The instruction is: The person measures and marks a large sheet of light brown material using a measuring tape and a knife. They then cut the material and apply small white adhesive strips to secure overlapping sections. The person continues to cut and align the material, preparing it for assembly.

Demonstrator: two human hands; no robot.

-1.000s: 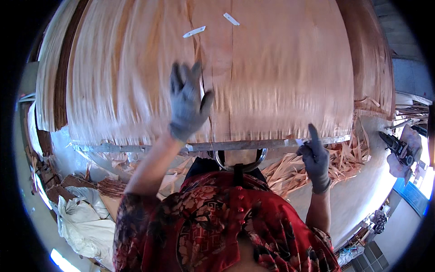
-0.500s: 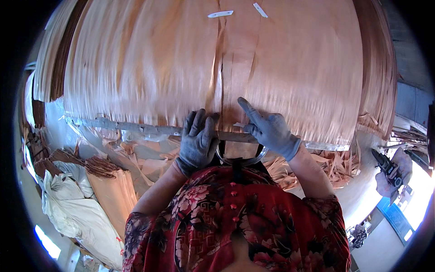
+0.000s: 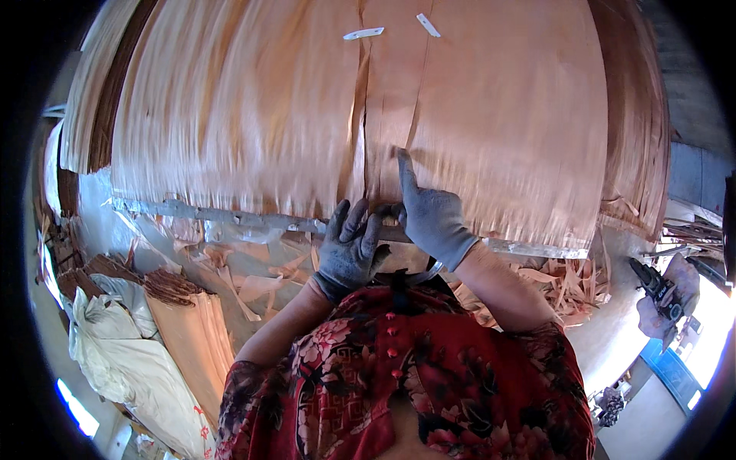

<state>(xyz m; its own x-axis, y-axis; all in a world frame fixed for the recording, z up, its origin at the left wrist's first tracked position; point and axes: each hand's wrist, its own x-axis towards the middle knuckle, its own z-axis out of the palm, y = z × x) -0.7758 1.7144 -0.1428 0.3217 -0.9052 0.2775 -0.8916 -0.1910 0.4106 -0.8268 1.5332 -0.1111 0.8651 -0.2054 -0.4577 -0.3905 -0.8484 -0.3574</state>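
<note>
The broad wood sheet (image 3: 506, 115) spreads out ahead, gloved right hand (image 3: 435, 218) pointing a finger over it, gloved left hand (image 3: 346, 249) at its near edge, either grip's closure impossible to tell; two white strips (image 3: 363, 34) lie farther up!

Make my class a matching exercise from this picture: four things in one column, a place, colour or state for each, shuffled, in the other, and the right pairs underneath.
1. right hand
2. white strips
3. crumpled sheeting
4. patterned top

A. lower left of the picture
B. red, with flowers
C. grey-gloved, index finger extended
D. on the wood sheet, near the picture's upper edge

Pairs: 1-C; 2-D; 3-A; 4-B
</note>
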